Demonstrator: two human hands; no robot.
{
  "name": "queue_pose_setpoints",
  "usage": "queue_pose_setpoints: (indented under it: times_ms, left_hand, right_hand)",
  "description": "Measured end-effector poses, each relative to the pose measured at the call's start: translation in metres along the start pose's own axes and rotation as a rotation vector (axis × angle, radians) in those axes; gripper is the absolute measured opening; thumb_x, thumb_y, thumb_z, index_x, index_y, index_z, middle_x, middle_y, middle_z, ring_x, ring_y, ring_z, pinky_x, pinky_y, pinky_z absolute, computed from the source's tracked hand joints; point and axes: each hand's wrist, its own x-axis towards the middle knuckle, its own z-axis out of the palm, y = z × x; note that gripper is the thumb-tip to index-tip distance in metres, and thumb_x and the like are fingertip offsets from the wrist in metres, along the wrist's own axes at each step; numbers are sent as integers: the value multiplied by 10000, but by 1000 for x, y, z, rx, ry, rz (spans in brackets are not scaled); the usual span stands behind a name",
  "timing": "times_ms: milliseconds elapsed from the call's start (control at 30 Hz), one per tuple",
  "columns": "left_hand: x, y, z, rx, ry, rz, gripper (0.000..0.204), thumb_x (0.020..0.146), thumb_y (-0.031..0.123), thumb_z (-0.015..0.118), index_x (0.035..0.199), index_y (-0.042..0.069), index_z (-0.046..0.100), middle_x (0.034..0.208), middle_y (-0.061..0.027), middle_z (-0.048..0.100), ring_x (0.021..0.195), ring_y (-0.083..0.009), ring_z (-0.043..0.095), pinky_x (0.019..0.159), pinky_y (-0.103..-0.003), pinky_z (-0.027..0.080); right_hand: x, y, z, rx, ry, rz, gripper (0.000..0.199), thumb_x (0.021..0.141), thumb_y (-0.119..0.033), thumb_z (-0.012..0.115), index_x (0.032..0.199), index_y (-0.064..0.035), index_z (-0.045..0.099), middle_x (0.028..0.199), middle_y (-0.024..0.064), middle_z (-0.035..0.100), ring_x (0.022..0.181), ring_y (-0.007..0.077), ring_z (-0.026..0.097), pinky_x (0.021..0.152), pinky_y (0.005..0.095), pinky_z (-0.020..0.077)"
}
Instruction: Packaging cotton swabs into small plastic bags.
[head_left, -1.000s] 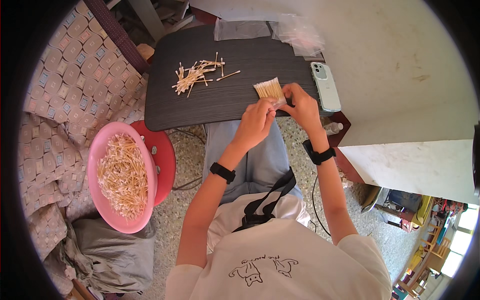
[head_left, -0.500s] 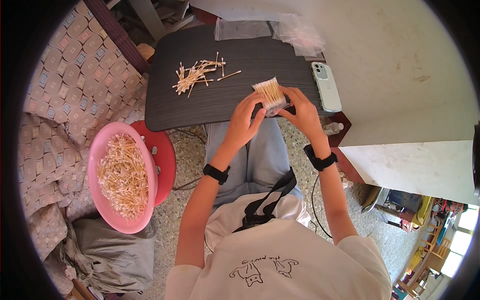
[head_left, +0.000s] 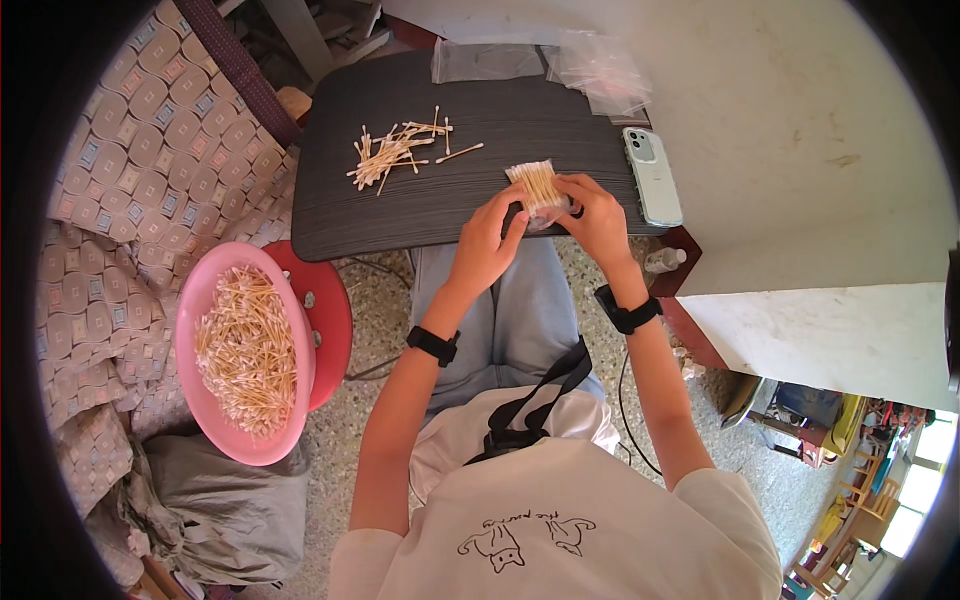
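Note:
A bundle of cotton swabs [head_left: 533, 183] in a small clear bag rests at the near edge of a dark wood-grain table [head_left: 440, 200]. My left hand [head_left: 490, 240] grips its lower left side and my right hand [head_left: 592, 215] grips its right side. Both wrists carry black bands. A loose pile of cotton swabs [head_left: 395, 152] lies on the table to the left of the bundle, apart from my hands.
A pink bowl [head_left: 205, 300] full of cotton swabs sits on a red stool [head_left: 330, 320] at my left. A phone [head_left: 653, 175] lies at the table's right edge. Clear plastic bags [head_left: 540, 62] lie at the far edge. A patterned cloth [head_left: 130, 200] covers the left side.
The bundle and both hands have shifted slightly up and away from my body, toward the table; the bundle now rests at the table's edge.

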Motion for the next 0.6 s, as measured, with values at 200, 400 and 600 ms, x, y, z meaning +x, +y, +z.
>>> queue_pose_setpoints:
  times_ms: [200,400,600]
  left_hand:
    - [-2,2,6,221,-71,115,304,934,176,583,1230,108,570,1355,-178,496,1223,-373,497,999,-457,426]
    - [-3,2,7,350,-52,182,292,912,157,606,1196,93,595,1337,-194,488,1212,-375,505,984,-464,444]
    - [-4,9,15,480,-65,184,330,903,158,619,1227,102,589,1352,-199,475,1199,-375,512,976,-455,454]
  right_hand:
    - [0,13,-9,201,-100,-6,451,759,-84,750,1190,-14,638,1081,92,654,690,183,553,630,288,475]
    - [-2,6,-12,206,-112,-5,439,788,-50,716,1218,-30,629,1121,114,652,740,200,583,648,292,486]
    - [-6,14,-11,43,-9,-168,307,800,-118,723,1099,-63,682,1122,84,663,802,234,660,680,323,539]
